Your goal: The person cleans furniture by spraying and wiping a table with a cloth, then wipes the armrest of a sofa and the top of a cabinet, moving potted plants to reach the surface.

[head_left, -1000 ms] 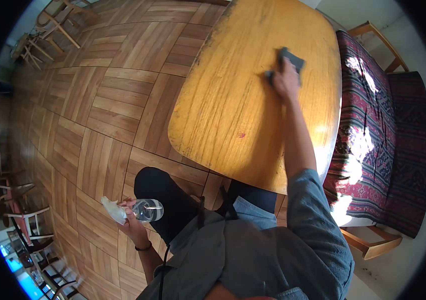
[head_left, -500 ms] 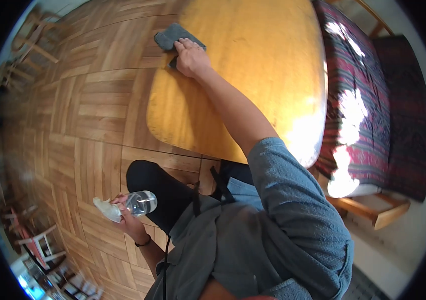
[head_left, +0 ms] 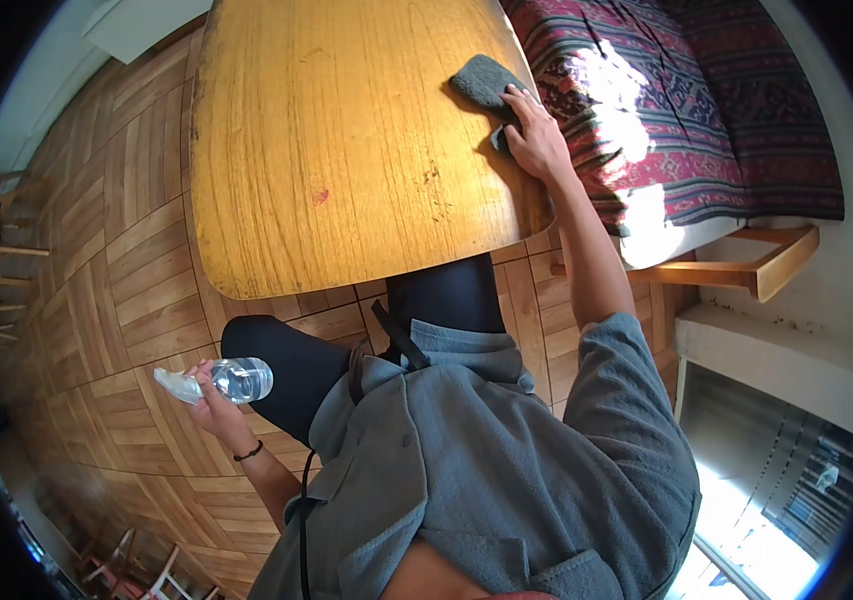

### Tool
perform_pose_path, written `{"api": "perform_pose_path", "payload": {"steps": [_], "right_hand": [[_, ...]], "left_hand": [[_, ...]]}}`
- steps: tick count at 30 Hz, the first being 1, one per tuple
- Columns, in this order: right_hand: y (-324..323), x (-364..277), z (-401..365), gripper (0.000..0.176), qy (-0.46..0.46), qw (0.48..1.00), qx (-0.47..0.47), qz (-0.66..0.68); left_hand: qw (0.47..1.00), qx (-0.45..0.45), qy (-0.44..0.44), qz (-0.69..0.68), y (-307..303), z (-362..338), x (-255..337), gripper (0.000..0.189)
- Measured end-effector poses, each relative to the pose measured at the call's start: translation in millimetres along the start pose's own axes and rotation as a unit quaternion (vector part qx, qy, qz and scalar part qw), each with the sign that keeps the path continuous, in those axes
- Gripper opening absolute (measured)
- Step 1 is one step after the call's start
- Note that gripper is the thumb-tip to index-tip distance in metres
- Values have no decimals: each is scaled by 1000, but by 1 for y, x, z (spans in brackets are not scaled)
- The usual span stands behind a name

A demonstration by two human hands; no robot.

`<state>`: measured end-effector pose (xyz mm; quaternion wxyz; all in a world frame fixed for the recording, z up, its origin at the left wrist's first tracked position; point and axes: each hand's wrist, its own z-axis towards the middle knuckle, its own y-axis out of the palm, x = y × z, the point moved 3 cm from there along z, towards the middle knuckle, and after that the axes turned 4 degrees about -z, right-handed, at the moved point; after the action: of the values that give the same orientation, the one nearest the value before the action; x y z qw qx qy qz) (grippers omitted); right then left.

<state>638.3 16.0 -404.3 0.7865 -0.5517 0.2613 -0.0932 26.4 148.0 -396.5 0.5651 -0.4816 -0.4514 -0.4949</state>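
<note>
My right hand [head_left: 537, 135] presses a dark grey cloth [head_left: 488, 82] against the top of the wooden table [head_left: 327, 150], near its right edge. Part of the cloth sticks out ahead of the fingers, and a small piece shows by the thumb. Low on the left, away from the table, my left hand [head_left: 211, 405] is wrapped round a clear spray bottle [head_left: 244, 380] with a whitish spray head [head_left: 178, 385]. The bottle lies tilted on its side beside my knee and contains clear liquid.
A bench with a striped red and dark woven cover [head_left: 637, 110] stands close along the table's right side. Its wooden frame [head_left: 747, 272] juts out near my right arm. Wooden chairs [head_left: 2, 245] stand at the far left on the parquet floor [head_left: 127, 300].
My right hand and the cloth have gone from the table's left edge across to its right edge. The left hand keeps the spray bottle at about the same spot. My view has turned.
</note>
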Motion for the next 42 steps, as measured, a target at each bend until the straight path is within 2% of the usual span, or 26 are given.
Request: {"api": "perform_pose_path", "payload": {"steps": [5,9,12,15,18,19,20,23,25,28,31,34,37,42], "right_hand": [[-9,-21,-41,57,-7,1000,-15,5],[-34,-86,-130,59,-26,998,-43,28],[-35,-115,-165,58,-13,999,-32,20],[-39,-100,-148,57,-21,999,-26,36],[-31,-56,-107,53,-21,998,-53,40],[-29,-40,-86,53,-47,998,-36,29],[-23,-24,-63,55,-11,999,-41,7],[-6,16,3,54,-19,996,14,-85],[-5,24,28,54,-22,997,19,-66],[-8,18,15,54,-16,1000,1,12],[-13,-1,-43,55,-7,999,10,-36],[-34,-46,-119,54,-6,999,0,-37],[-39,-82,-161,55,15,999,-19,-32],[-24,-62,-110,50,48,998,-14,-30]], "left_hand": [[999,-15,13,26,5,6,2,33],[1000,-7,-4,-17,3,9,-4,34],[1000,-6,-13,-5,5,10,-5,36],[1000,-7,-22,5,10,9,-3,37],[1000,-3,-9,-1,6,13,-9,37],[1000,-1,-4,-6,5,13,-8,37],[1000,-4,-11,4,6,12,-8,37],[1000,-6,-21,19,3,11,1,37],[1000,-7,-27,8,2,12,-3,37],[999,17,-34,20,4,9,1,37],[999,10,-39,16,9,8,5,36],[1000,3,-20,15,12,8,3,35],[1000,7,-6,22,11,7,2,35],[999,12,-33,-34,9,3,2,30]]}}
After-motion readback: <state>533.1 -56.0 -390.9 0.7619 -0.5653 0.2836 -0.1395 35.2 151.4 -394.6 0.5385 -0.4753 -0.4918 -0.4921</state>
